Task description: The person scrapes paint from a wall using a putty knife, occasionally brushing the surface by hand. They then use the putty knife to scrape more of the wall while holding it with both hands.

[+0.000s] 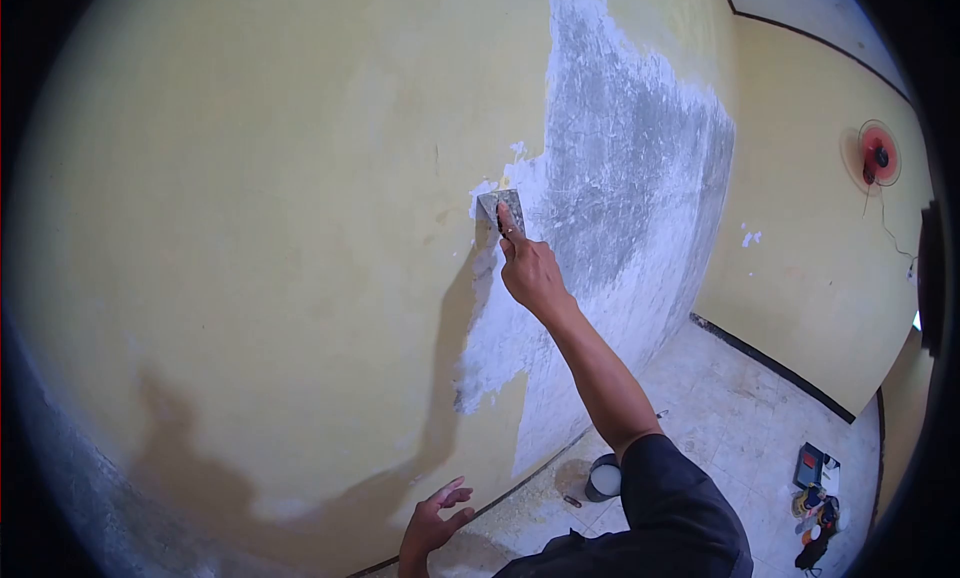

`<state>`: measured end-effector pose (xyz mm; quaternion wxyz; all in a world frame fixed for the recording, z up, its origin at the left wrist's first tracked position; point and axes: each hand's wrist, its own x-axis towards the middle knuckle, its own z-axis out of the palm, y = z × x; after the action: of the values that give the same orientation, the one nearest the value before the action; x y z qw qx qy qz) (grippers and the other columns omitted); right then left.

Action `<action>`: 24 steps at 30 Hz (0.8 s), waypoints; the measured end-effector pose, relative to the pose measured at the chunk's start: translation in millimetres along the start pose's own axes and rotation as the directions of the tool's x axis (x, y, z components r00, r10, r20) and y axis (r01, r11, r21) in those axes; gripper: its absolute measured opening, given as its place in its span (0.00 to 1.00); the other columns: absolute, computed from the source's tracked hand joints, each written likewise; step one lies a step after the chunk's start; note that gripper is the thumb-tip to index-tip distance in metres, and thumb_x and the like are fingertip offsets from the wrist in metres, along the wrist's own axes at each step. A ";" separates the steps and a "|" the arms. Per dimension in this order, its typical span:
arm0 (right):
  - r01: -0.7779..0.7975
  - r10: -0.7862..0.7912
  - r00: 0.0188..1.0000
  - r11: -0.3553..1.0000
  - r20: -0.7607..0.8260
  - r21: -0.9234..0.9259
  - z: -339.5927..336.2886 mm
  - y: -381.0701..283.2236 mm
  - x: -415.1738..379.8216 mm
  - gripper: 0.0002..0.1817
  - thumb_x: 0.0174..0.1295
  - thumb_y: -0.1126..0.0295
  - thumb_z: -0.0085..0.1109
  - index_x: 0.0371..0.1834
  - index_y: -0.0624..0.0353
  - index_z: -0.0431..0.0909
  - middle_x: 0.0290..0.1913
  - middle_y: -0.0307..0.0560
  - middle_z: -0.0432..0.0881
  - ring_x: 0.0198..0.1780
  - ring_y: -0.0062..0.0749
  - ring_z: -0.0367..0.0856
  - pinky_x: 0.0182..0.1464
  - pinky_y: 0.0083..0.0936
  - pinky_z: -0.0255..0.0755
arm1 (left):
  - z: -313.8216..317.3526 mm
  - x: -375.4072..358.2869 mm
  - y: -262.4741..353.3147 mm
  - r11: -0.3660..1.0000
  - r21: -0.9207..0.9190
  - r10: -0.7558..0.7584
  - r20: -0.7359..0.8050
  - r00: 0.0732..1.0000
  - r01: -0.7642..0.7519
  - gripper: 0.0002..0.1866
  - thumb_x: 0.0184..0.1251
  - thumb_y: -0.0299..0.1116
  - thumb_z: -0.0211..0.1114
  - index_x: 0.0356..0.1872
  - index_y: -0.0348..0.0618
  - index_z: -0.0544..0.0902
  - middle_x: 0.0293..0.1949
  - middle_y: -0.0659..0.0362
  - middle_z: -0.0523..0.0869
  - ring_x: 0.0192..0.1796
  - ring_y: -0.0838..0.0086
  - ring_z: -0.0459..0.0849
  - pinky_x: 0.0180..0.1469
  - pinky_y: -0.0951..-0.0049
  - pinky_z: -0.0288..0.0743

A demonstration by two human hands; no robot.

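My right hand grips a putty knife, index finger stretched along its blade. The blade lies against the wall at the edge where yellow paint meets a scraped patch of white and grey. Small ragged flakes of paint border that edge. Lower down, my left hand is held near the wall with its fingers apart and nothing in them. The arm's shadow falls on the yellow paint to the left of the knife.
A dark bucket with pale contents stands on the tiled floor by the wall. Farther right lie a toolbox and a heap of mixed items. A red wall fan hangs on the adjoining wall, its cord trailing down.
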<state>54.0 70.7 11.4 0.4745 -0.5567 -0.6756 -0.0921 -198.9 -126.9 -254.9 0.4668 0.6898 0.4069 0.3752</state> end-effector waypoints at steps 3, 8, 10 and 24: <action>0.043 -0.042 0.998 0.998 0.041 -0.041 3.5 6.5 -10.1 0.29 0.67 0.70 0.48 0.73 0.44 0.61 0.27 0.71 0.79 0.33 0.70 0.78 0.38 0.55 0.70 | 1.1 -1.8 -3.7 0.999 -0.026 0.030 0.009 0.999 -0.030 0.34 0.59 0.35 0.71 0.67 0.40 0.70 0.53 0.52 0.85 0.56 0.68 0.83 0.62 0.66 0.73; 0.086 -0.085 0.996 0.996 -0.038 0.021 3.0 13.5 1.9 0.28 0.67 0.70 0.48 0.71 0.45 0.64 0.28 0.72 0.79 0.33 0.70 0.78 0.38 0.55 0.70 | -0.5 -6.6 -2.0 0.999 -0.043 -0.006 0.011 1.000 0.006 0.34 0.60 0.35 0.71 0.67 0.40 0.70 0.53 0.53 0.85 0.56 0.68 0.83 0.61 0.66 0.73; 0.107 -0.106 0.993 0.994 -0.060 0.012 2.6 13.7 -3.6 0.27 0.66 0.70 0.48 0.71 0.46 0.65 0.28 0.72 0.79 0.33 0.70 0.78 0.38 0.55 0.70 | 1.2 -8.4 1.7 0.999 -0.041 -0.022 0.020 1.000 0.023 0.34 0.60 0.36 0.72 0.67 0.40 0.70 0.53 0.53 0.85 0.56 0.68 0.83 0.61 0.66 0.73; 0.036 -0.035 0.998 0.999 -0.047 0.024 -6.2 2.0 9.2 0.26 0.67 0.72 0.48 0.71 0.51 0.65 0.33 0.73 0.78 0.36 0.71 0.76 0.40 0.53 0.70 | 6.7 -7.7 25.0 0.999 0.026 0.034 0.032 0.999 -0.035 0.35 0.59 0.37 0.72 0.67 0.42 0.70 0.53 0.53 0.85 0.56 0.68 0.83 0.62 0.66 0.72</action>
<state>59.7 73.5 20.8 0.4951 -0.5365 -0.6753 -0.1052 -190.7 -142.0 -234.1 0.4575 0.7087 0.3922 0.3669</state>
